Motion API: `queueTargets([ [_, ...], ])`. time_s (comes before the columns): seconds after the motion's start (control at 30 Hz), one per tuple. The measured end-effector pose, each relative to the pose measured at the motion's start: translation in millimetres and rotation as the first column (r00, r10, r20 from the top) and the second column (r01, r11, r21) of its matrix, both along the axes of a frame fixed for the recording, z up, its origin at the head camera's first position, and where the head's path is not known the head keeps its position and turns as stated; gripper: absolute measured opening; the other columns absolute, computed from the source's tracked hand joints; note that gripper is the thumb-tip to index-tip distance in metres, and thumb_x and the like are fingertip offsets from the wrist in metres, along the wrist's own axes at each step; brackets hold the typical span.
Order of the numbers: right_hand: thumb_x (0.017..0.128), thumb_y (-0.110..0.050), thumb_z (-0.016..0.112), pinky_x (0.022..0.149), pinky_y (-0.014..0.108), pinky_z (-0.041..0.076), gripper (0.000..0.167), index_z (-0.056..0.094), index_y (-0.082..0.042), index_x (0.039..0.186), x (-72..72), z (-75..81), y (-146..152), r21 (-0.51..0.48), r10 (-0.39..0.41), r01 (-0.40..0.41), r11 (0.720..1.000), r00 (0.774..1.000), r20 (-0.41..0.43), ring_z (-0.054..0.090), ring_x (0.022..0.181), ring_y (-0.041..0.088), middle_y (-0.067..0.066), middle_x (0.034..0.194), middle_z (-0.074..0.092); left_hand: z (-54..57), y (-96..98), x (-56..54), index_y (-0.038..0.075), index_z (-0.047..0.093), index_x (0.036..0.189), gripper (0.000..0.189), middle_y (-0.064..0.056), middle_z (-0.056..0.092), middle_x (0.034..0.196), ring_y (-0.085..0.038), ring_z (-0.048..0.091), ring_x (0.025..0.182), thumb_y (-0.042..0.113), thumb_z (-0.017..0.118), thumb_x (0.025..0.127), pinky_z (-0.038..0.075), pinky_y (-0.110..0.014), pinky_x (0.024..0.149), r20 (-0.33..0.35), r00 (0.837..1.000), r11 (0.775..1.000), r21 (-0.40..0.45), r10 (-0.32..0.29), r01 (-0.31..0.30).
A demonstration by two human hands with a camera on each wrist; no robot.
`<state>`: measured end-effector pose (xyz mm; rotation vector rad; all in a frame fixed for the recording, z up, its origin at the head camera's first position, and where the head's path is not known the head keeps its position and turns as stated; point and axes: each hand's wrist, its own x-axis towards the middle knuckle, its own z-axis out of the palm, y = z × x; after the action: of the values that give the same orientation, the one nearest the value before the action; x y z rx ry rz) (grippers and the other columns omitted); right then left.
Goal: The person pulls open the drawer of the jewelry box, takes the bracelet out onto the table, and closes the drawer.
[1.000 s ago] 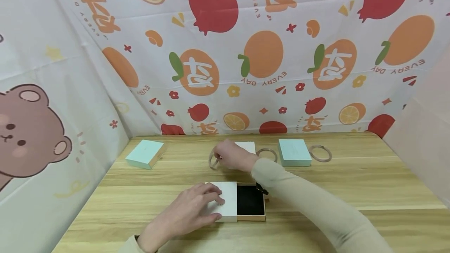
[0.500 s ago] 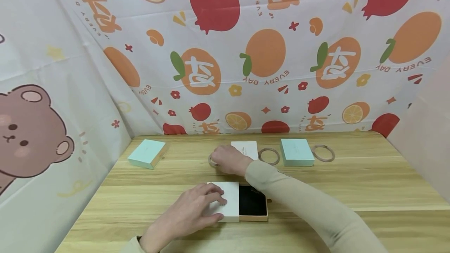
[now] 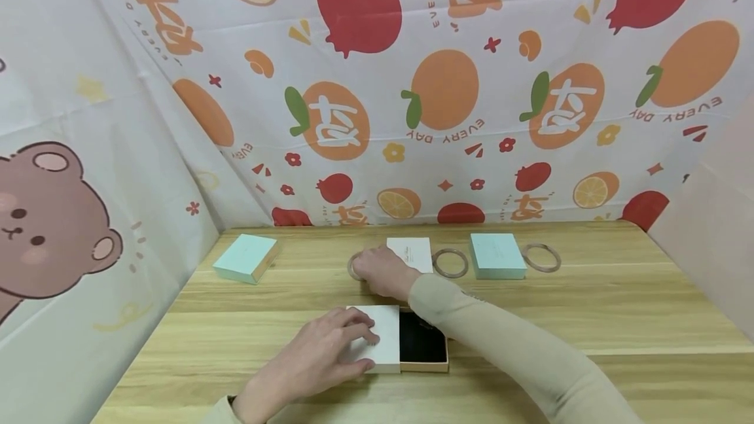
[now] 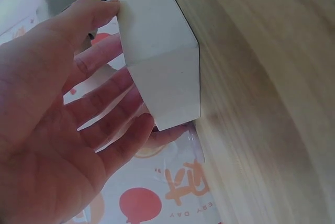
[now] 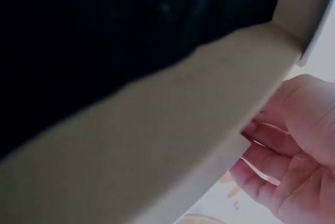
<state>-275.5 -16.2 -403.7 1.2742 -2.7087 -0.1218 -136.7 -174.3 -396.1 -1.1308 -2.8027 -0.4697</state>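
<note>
My left hand (image 3: 330, 352) holds a white box sleeve (image 3: 383, 339) near the table's front, thumb at its front edge and bent fingers on top. An inner tray (image 3: 423, 366) with a black pad (image 3: 421, 342) sticks out of its right side. Farther back, my right hand (image 3: 379, 270) reaches across and pinches a greyish-pink bangle (image 3: 350, 267), most of it hidden behind the fingers. In the right wrist view the tray fills the frame and covers my fingertips. The left wrist view shows my thumb (image 4: 102, 12) against the white sleeve.
Another white box (image 3: 412, 252) stands just behind the right hand, with a bangle (image 3: 450, 263) to its right. Beyond are a mint box (image 3: 497, 256) and another bangle (image 3: 542, 258). One mint box (image 3: 241, 259) lies at the back left. A printed curtain (image 3: 442, 169) hangs behind the table.
The bangle at my right hand was tilted up a second ago and now lies flat on the table. Over the last half second the right hand barely moves. My left hand stays on the box.
</note>
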Motion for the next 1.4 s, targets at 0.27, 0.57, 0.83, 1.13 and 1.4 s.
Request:
queueTargets([
  [0.27,0.094,-0.01,0.066,0.061,0.024,0.047,0.018,0.072,-0.015,0.078,26.7,25.3,27.1,-0.103,-0.024,0.029,0.994,0.998,0.05,0.052,0.064,0.009,-0.003,0.076,0.066,-1.7,-4.7,5.5,0.028,0.075,0.107,0.02,0.01,0.067,0.121,-0.012,0.062,0.113,0.038,0.077,0.09,0.057,-0.036,0.091,0.016,1.0,1.0,0.006,0.007,-0.007],
  [0.57,0.097,-0.013,0.066,0.057,0.018,0.043,0.019,0.075,-0.011,0.081,62.3,31.7,94.9,-0.287,-0.025,0.096,0.953,0.97,0.241,0.046,0.059,0.003,-0.006,0.066,0.062,-4.5,-3.8,8.5,0.028,0.074,0.109,0.021,0.008,0.066,0.123,-0.012,0.06,0.111,0.04,0.076,0.092,0.057,-0.035,0.091,0.004,1.0,1.0,-0.005,-0.004,0.004],
  [0.83,0.097,-0.011,0.065,0.068,0.02,0.054,0.015,0.075,-0.003,0.104,96.5,8.5,141.4,-0.459,-0.116,0.403,0.792,0.837,0.535,0.064,0.078,0.005,0.0,0.088,0.074,-3.8,-4.2,7.3,0.027,0.072,0.116,0.03,0.004,0.065,0.13,-0.017,0.06,0.116,0.041,0.077,0.09,0.057,-0.04,0.095,-0.034,0.999,0.999,-0.035,0.007,-0.008],
  [1.13,0.098,-0.01,0.063,0.06,0.027,0.058,0.031,0.067,0.012,0.119,125.6,-8.8,156.0,-0.457,0.038,0.655,0.602,0.548,0.836,0.071,0.07,0.017,0.008,0.086,0.075,0.2,-5.2,5.1,0.026,0.07,0.128,0.038,0.0,0.062,0.139,-0.022,0.057,0.126,0.039,0.075,0.092,0.055,-0.045,0.099,0.073,0.997,0.998,-0.056,0.04,-0.036],
  [1.4,0.099,-0.006,0.06,0.069,0.031,0.062,0.034,0.062,0.016,0.126,126.7,-7.6,161.3,-0.413,0.126,0.726,0.55,0.416,0.9,0.073,0.08,0.02,0.013,0.093,0.076,-3.3,-2.0,6.1,0.025,0.069,0.131,0.039,0.001,0.06,0.141,-0.021,0.054,0.127,0.04,0.072,0.095,0.056,-0.043,0.098,0.081,0.996,0.999,-0.019,0.044,-0.043],
])
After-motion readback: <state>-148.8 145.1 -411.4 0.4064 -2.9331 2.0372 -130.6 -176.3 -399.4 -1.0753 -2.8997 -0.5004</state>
